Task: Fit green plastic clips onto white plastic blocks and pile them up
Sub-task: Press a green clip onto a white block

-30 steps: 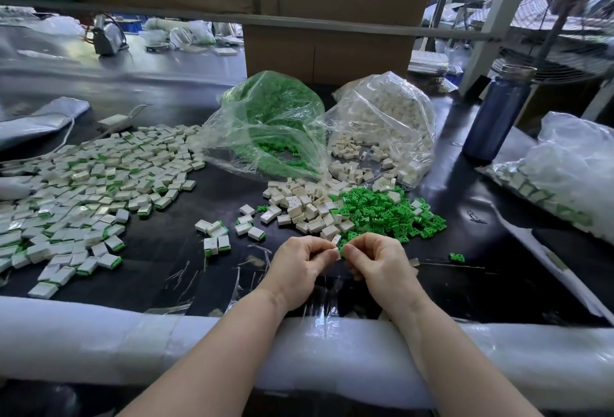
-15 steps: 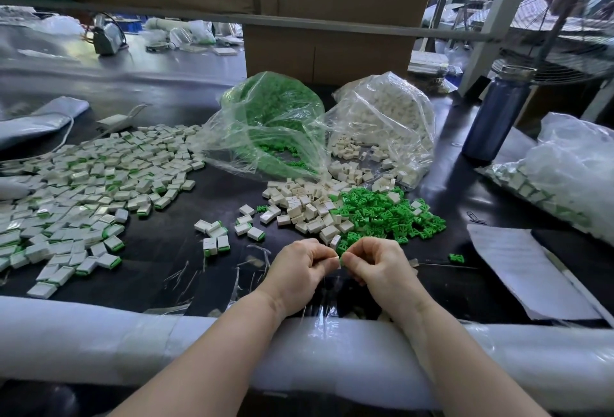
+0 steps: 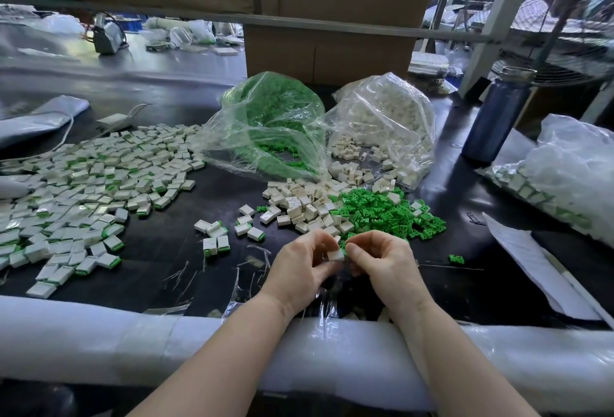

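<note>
Head: black table (image 3: 186, 243), cardboard box (image 3: 329, 50)

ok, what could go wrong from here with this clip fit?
1. The left hand and right hand pinch the block and clip above the table edge; a slip could drop a part off the front.
2. Loose blocks and loose clips overlap, so a wrong pick seems possible.
3. The paper lies near the clips and may cover strays.
</note>
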Demonstrator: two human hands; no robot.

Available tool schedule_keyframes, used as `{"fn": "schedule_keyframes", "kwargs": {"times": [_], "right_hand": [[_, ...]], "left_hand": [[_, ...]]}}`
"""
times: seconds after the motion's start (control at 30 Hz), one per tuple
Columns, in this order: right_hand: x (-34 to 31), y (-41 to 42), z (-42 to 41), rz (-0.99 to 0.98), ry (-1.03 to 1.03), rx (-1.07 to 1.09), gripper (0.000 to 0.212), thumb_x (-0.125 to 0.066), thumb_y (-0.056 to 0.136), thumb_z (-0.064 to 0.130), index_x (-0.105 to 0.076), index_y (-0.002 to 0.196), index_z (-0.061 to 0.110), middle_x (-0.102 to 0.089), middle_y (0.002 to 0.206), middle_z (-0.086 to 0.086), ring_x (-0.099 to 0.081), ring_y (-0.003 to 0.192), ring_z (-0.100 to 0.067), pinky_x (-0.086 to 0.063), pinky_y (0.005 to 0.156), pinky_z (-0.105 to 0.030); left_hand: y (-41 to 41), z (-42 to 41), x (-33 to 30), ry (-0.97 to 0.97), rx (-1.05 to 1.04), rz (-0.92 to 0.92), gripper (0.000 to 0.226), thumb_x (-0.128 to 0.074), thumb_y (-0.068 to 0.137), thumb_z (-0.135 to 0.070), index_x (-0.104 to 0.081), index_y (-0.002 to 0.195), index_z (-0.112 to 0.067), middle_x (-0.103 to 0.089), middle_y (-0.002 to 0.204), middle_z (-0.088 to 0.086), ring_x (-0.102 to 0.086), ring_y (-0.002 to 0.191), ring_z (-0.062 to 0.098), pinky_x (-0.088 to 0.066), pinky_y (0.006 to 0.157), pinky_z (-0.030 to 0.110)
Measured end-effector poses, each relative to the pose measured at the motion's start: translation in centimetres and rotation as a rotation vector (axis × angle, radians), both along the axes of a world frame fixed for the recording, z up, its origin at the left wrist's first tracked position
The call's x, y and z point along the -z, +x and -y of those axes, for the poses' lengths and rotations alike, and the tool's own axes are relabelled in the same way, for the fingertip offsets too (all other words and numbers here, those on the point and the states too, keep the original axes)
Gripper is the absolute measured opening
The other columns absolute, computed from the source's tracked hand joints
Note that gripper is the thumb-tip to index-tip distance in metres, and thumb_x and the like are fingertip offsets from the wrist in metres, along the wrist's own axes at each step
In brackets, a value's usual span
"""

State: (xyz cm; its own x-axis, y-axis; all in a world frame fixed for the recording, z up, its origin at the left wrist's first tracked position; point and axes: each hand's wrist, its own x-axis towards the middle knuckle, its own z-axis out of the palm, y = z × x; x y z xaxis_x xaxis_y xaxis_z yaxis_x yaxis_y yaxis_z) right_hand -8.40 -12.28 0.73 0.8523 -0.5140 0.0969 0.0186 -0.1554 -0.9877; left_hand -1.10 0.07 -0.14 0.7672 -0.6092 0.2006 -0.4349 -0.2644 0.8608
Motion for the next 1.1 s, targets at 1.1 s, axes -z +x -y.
{"fn": "schedule_keyframes", "kwargs": {"times": [1.1], "right_hand": [[0.15, 0.03, 0.01, -0.145, -0.331, -0.070, 0.027, -0.067, 0.082, 0.006, -0.059, 0.061, 0.021, -0.053, 0.053, 0.009, -0.047, 0.050, -0.003, -0.044, 0.055, -0.020]], "left_hand": [[0.24, -0.12, -0.16, 0.138, 0.010, 0.123, 0.015, -0.063, 0.087, -0.017, -0.073, 0.096, -0.009, -0.056, 0.080, -0.004, -0.057, 0.085, 0.019, -0.044, 0.081, 0.028]]}}
